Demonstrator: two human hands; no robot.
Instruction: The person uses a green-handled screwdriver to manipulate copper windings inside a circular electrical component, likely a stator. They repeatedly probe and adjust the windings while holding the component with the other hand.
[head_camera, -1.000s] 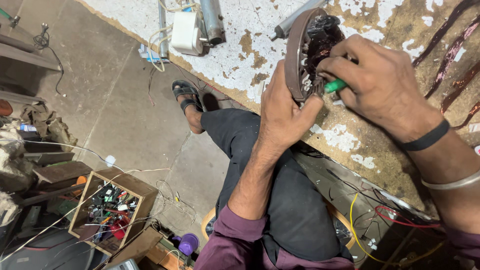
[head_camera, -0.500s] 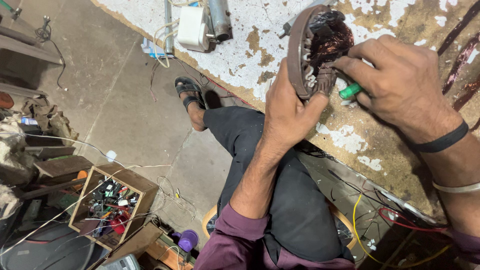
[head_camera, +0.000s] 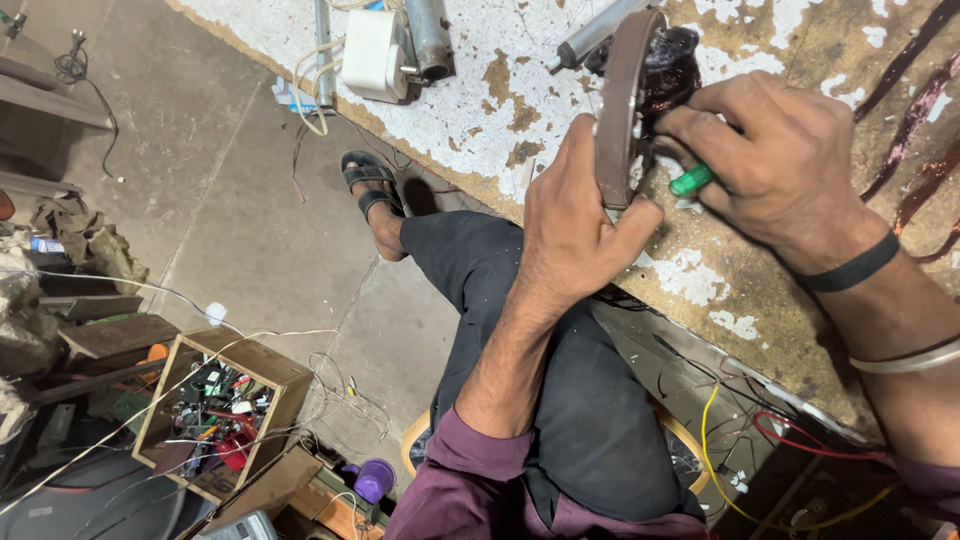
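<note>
Two hands are busy on one part at the near edge of the bench (head_camera: 560, 110), a worn top with flaking white paint over brown. The left hand (head_camera: 570, 225) grips a round brown motor stator ring (head_camera: 622, 110) packed with dark copper windings, holding it on edge just above the bench's near edge; its fingers wrap the back of the rim and the thumb presses against the lower front. The right hand (head_camera: 770, 165) is clenched around a green-handled tool (head_camera: 692, 180), apparently a small screwdriver, whose tip is hidden behind the fingers where they meet the windings.

As a judgement of progress: the ring is out of any housing and the windings look whole and in place, so the job on the coil seems to be in its middle. The tool is engaged at the inner face, yet nothing has visibly come loose, and no stripped wire hangs from the ring. What is left cannot be read from this view, since the working point is covered.

Farther back on the bench lie a white plastic adapter box (head_camera: 372, 55) with pale cable and a grey metal tube (head_camera: 430, 35). Down on the concrete floor (head_camera: 250, 200) stands an open wooden box of small parts and wires (head_camera: 215, 410); a sandalled foot (head_camera: 375, 195) rests below the bench edge.
</note>
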